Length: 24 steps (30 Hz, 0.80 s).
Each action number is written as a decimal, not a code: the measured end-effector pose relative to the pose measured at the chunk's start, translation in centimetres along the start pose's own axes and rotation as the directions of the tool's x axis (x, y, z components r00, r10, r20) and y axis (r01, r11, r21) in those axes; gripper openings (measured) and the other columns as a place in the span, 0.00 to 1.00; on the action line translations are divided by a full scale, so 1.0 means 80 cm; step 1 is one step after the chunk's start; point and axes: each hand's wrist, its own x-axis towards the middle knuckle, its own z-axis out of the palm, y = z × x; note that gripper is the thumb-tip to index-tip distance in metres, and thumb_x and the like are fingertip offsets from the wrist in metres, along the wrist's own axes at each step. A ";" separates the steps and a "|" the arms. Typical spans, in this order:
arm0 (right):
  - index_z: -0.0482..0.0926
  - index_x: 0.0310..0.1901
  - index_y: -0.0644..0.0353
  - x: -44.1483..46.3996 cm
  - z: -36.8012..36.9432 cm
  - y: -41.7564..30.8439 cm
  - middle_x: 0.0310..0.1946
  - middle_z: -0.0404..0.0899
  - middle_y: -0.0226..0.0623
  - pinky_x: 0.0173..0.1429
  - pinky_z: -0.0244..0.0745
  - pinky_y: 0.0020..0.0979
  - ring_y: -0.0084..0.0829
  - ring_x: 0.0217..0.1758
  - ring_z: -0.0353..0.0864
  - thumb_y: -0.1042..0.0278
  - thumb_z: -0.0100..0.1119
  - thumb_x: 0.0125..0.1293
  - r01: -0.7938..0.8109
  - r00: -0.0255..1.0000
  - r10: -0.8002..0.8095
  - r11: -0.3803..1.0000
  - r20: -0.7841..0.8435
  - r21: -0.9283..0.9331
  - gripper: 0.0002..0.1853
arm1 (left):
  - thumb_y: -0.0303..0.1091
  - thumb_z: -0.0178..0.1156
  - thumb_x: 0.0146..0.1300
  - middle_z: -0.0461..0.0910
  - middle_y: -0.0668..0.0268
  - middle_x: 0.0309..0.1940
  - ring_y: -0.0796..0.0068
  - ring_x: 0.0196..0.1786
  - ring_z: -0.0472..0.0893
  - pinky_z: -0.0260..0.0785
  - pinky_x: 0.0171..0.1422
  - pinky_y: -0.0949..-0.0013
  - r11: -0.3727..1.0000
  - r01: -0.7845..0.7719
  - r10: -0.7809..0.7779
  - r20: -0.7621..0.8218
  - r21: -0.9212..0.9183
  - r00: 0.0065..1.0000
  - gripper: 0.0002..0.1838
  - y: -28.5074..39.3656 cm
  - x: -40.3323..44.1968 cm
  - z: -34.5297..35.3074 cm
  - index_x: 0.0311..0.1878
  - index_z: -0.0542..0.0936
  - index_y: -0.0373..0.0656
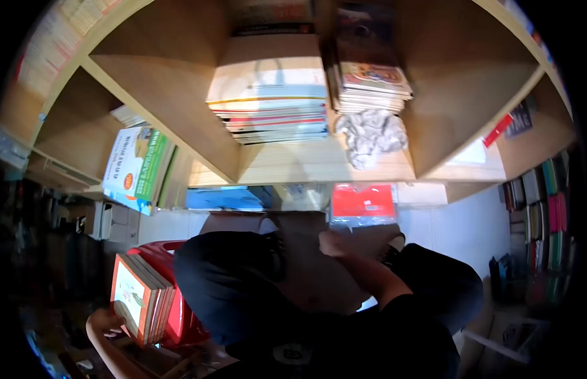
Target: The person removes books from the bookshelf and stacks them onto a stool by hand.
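At the lower left, my left hand [106,323] grips the edge of a stack of books [131,297] with an orange-bordered top cover. The stack leans against a red plastic stool [183,319] beside my knee. Between my knees my right hand [333,244] is closed, over a brown surface [303,252]. Whatever its fingers may hold is hidden. Just beyond it, a red packet in clear plastic [364,202] lies under the shelf.
The wooden shelf [293,165] ahead holds a large book stack [268,88], a smaller stack [372,85] and crumpled paper [372,134]. Green and white books [138,164] jut from the left compartment. A blue item [224,198] lies below. More books [540,215] line the right side.
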 end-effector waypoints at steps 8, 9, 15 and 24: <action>0.85 0.32 0.64 -0.090 -0.207 -0.095 0.33 0.86 0.52 0.43 0.79 0.46 0.48 0.42 0.87 0.64 0.65 0.57 0.232 0.875 -0.246 0.969 0.418 0.086 0.11 | 0.44 0.85 0.47 0.85 0.58 0.35 0.56 0.36 0.86 0.80 0.41 0.53 0.942 -0.026 0.066 -0.110 0.334 0.992 0.28 -0.032 0.079 -0.026 0.44 0.80 0.41; 0.85 0.33 0.63 -0.087 -0.239 -0.116 0.33 0.86 0.49 0.43 0.79 0.45 0.46 0.42 0.87 0.64 0.66 0.55 0.282 0.764 -0.212 0.959 0.610 -0.020 0.10 | 0.44 0.85 0.46 0.85 0.57 0.35 0.56 0.36 0.86 0.79 0.40 0.54 0.893 -0.066 0.154 -0.165 0.444 0.974 0.29 -0.025 0.071 -0.027 0.44 0.80 0.40; 0.85 0.39 0.59 -0.160 -0.476 -0.201 0.37 0.88 0.41 0.50 0.80 0.42 0.44 0.44 0.88 0.64 0.73 0.54 0.299 0.907 -0.279 0.954 0.316 -0.015 0.13 | 0.44 0.87 0.33 0.85 0.52 0.44 0.49 0.49 0.85 0.78 0.49 0.53 0.767 -0.179 0.573 -0.531 0.617 0.624 0.37 0.055 -0.034 0.009 0.46 0.79 0.37; 0.81 0.34 0.62 -0.055 -0.651 -0.264 0.28 0.83 0.28 0.39 0.76 0.26 0.20 0.32 0.81 0.65 0.75 0.63 0.296 0.953 -0.288 0.839 -0.089 0.456 0.12 | 0.44 0.82 0.46 0.85 0.56 0.30 0.52 0.37 0.86 0.76 0.44 0.53 0.385 -0.605 0.911 -0.393 0.697 0.128 0.28 0.270 -0.315 0.066 0.45 0.81 0.39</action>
